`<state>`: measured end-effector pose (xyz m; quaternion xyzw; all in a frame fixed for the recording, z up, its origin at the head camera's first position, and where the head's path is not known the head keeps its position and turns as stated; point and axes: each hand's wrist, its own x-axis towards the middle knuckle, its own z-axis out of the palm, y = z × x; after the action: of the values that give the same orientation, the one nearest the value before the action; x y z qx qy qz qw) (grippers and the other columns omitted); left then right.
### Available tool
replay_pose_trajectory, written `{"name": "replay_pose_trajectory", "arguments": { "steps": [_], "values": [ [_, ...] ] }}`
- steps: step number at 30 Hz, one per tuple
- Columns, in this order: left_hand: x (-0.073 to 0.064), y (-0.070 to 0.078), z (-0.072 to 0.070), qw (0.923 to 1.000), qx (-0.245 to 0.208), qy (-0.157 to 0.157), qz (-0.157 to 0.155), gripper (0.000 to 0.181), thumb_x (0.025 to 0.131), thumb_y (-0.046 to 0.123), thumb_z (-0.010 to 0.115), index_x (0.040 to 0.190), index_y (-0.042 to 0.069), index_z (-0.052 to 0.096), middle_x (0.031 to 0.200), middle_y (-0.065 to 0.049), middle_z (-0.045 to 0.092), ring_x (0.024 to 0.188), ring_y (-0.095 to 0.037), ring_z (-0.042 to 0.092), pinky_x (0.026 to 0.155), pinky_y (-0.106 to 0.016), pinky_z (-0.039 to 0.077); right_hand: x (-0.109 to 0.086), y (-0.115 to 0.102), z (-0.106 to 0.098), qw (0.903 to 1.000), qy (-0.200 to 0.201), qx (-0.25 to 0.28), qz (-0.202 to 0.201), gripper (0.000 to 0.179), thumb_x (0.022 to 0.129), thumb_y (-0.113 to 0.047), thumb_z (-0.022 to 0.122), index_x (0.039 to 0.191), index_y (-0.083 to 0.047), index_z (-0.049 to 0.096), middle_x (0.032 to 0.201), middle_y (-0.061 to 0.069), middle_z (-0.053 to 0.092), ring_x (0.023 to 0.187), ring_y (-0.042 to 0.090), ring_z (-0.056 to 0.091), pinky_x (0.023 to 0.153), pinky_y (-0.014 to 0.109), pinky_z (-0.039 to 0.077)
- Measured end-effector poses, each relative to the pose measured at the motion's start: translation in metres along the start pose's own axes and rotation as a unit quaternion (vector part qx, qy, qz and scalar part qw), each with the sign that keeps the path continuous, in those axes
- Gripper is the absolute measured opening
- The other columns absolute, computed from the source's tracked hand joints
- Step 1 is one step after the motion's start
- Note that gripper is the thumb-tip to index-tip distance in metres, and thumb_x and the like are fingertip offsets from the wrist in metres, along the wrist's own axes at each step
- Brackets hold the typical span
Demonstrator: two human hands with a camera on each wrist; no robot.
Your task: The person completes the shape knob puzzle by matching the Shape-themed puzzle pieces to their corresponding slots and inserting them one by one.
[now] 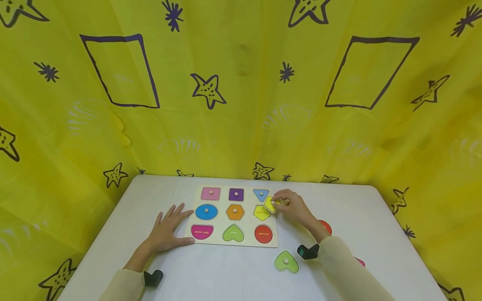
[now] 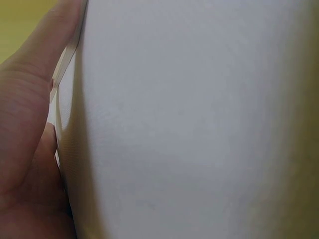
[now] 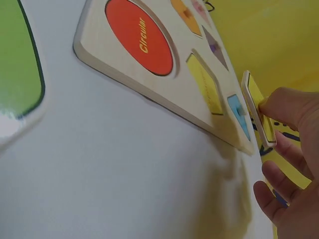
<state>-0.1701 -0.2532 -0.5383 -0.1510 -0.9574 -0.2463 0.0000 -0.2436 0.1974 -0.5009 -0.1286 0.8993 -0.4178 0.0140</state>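
On the white table lies a wooden shape puzzle board [image 1: 221, 213]. Knobbed pieces fill the far rows, among them a blue triangle [image 1: 261, 194] and an orange hexagon [image 1: 235, 212]. The pentagon recess [image 1: 261, 212] and the near row's half round, heart and circular recesses show printed words. My right hand [image 1: 295, 207] pinches a yellow pentagon piece [image 3: 259, 109] by its knob, raised above the board's right edge near the pentagon recess. With fingers spread, my left hand [image 1: 169, 230] rests at the board's left edge; its thumb [image 2: 45, 45] touches that edge.
A green heart piece [image 1: 286, 262] lies on the table [image 1: 226, 276] near the board's near right corner. Partly behind the right forearm are a red piece [image 1: 326, 227] and a pink piece [image 1: 360, 261]. A yellow patterned curtain [image 1: 241, 125] surrounds the table's far and side edges.
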Motion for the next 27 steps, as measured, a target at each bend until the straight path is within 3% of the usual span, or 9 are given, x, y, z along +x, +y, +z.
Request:
{"name": "replay_pose_trajectory", "arguments": {
  "steps": [6, 11, 18, 27],
  "values": [
    [0.003, 0.001, -0.002, 0.9997, 0.009, -0.018, -0.017, 0.098, 0.072, 0.068, 0.079, 0.154, 0.024, 0.049, 0.166, -0.018, 0.030, 0.153, -0.049, 0.014, 0.115, -0.077, 0.000, 0.000, -0.004, 0.015, 0.9997, -0.011, 0.022, -0.001, 0.009, 0.093, -0.010, 0.077, 0.100, -0.014, 0.079, 0.125, 0.010, 0.066, 0.120, 0.032, 0.057, 0.099, 0.053, 0.053],
    [0.005, -0.006, 0.006, 0.9999, 0.010, -0.005, -0.008, 0.099, 0.070, 0.071, 0.079, 0.153, 0.026, 0.049, 0.166, -0.017, 0.031, 0.153, -0.048, 0.015, 0.115, -0.077, 0.001, -0.001, -0.005, 0.023, 0.9994, -0.014, 0.028, -0.014, 0.009, 0.092, -0.007, 0.077, 0.098, -0.013, 0.080, 0.126, 0.011, 0.066, 0.125, 0.035, 0.054, 0.103, 0.057, 0.050],
    [0.005, 0.000, 0.002, 1.0000, 0.002, 0.001, -0.001, 0.099, 0.071, 0.074, 0.077, 0.152, 0.024, 0.050, 0.164, -0.021, 0.032, 0.152, -0.050, 0.015, 0.114, -0.079, 0.000, 0.001, -0.005, 0.031, 0.9996, -0.015, 0.007, -0.022, 0.010, 0.090, -0.008, 0.078, 0.099, -0.012, 0.081, 0.127, 0.013, 0.065, 0.127, 0.037, 0.049, 0.108, 0.060, 0.042],
    [0.002, 0.007, -0.004, 0.9999, 0.005, -0.011, -0.012, 0.099, 0.071, 0.070, 0.079, 0.152, 0.021, 0.050, 0.164, -0.022, 0.031, 0.151, -0.052, 0.015, 0.114, -0.079, 0.000, 0.000, -0.006, 0.036, 0.9992, -0.010, -0.029, -0.027, 0.009, 0.089, -0.013, 0.079, 0.098, -0.015, 0.082, 0.127, 0.012, 0.063, 0.120, 0.033, 0.045, 0.096, 0.049, 0.043]
  ]
}}
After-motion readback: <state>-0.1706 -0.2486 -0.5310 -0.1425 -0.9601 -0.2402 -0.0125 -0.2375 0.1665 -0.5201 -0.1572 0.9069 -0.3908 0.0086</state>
